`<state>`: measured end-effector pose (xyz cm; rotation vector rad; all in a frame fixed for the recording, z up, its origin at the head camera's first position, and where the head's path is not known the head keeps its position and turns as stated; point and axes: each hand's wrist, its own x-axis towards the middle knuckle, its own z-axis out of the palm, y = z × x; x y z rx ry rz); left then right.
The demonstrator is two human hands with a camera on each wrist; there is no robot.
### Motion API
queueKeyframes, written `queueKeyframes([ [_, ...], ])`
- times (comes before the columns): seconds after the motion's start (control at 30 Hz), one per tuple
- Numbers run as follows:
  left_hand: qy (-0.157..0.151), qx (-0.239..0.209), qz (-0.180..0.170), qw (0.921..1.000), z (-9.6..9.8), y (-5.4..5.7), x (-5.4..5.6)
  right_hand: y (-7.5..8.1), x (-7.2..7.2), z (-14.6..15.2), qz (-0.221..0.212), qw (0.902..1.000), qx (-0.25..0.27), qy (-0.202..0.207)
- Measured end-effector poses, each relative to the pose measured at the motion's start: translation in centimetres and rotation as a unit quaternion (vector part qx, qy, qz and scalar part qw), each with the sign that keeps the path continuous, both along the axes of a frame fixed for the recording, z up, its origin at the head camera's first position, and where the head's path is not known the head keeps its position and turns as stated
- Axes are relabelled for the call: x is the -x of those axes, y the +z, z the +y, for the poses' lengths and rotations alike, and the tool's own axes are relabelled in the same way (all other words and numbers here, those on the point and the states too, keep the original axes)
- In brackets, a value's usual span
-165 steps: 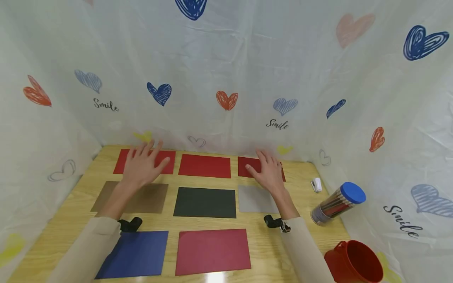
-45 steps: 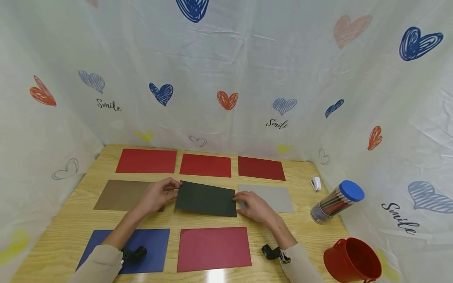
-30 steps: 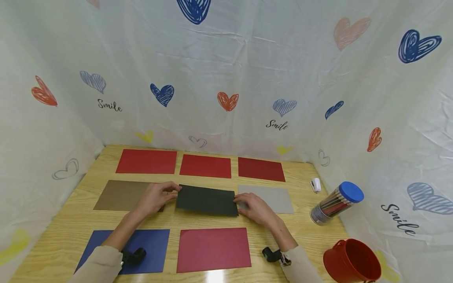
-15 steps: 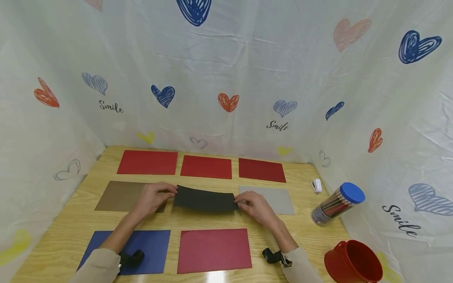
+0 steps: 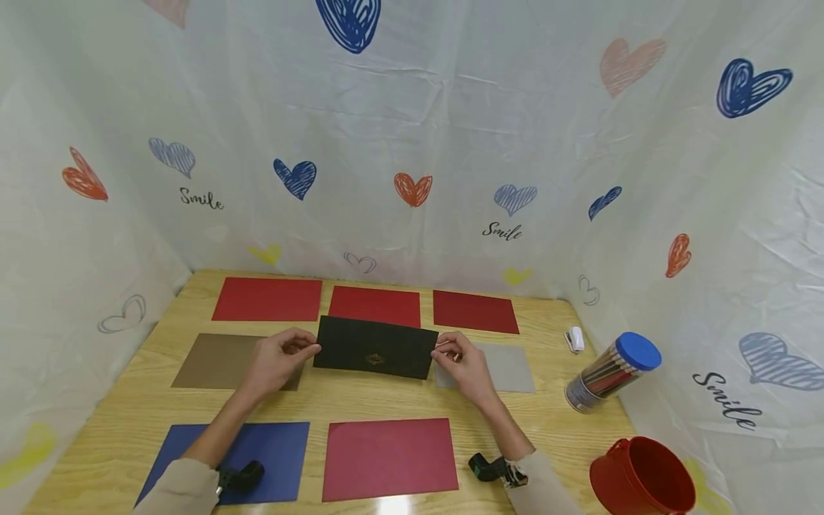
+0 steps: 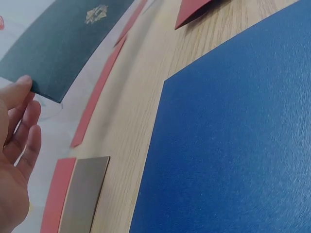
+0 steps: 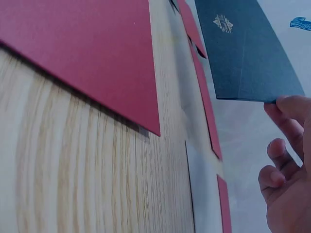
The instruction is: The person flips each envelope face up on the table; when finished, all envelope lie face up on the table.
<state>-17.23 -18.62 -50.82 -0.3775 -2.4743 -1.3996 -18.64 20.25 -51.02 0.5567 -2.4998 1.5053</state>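
Observation:
A black envelope [image 5: 360,347] with a small gold emblem is raised off the table, its emblem side facing me. My left hand [image 5: 275,361] pinches its left edge between thumb and fingers, as the left wrist view also shows with the envelope's corner [image 6: 53,73] under the thumb. At the right edge, my right hand [image 5: 466,366] pinches it; in the right wrist view the thumb lies over the dark envelope [image 7: 248,53] and the other fingers curl loosely below. Behind it, the middle red envelope [image 5: 376,304] is partly covered.
Around lie a brown envelope [image 5: 212,361], a grey one [image 5: 511,368], a blue one [image 5: 273,458], a crimson one [image 5: 389,458] and two red ones [image 5: 267,299] [image 5: 475,311]. A white stapler [image 5: 575,339], pencil jar [image 5: 608,375] and red bucket [image 5: 608,472] stand right.
Both hands were spread over the red envelopes, then took the black envelope by its side edges. Since then they have lifted it and tilted it up, bringing the gold emblem into view.

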Motion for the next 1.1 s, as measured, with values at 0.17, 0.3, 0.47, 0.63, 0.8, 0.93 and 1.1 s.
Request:
queueKeyframes([
  [0.17,-0.004,-0.002,-0.021,0.9998,0.2,-0.1,-0.1,-0.2,0.2,-0.4,0.007,0.9999,0.014,-0.005],
  [0.3,-0.013,0.002,-0.034,0.9993,0.2,-0.2,-0.2,-0.4,0.3,-0.6,0.011,0.9998,-0.015,-0.010],
  [0.47,-0.012,0.061,-0.042,0.9971,0.5,-0.6,0.0,-0.6,0.4,-0.8,-0.016,0.9985,-0.051,-0.008],
  [0.63,-0.009,0.123,-0.034,0.9918,0.7,-1.3,0.2,-1.3,0.5,-0.9,-0.046,0.9885,-0.144,-0.008],
  [0.8,-0.019,0.151,-0.044,0.9874,0.9,-1.7,0.2,-1.9,0.6,-1.1,-0.037,0.9724,-0.230,-0.008],
  [0.93,-0.024,0.165,-0.050,0.9847,1.0,-1.7,0.0,-2.0,0.6,-1.2,-0.028,0.9659,-0.257,-0.008],
  [1.1,-0.035,0.184,-0.048,0.9811,0.9,-1.7,0.1,-2.0,0.5,-1.2,-0.012,0.9618,-0.274,-0.004],
])
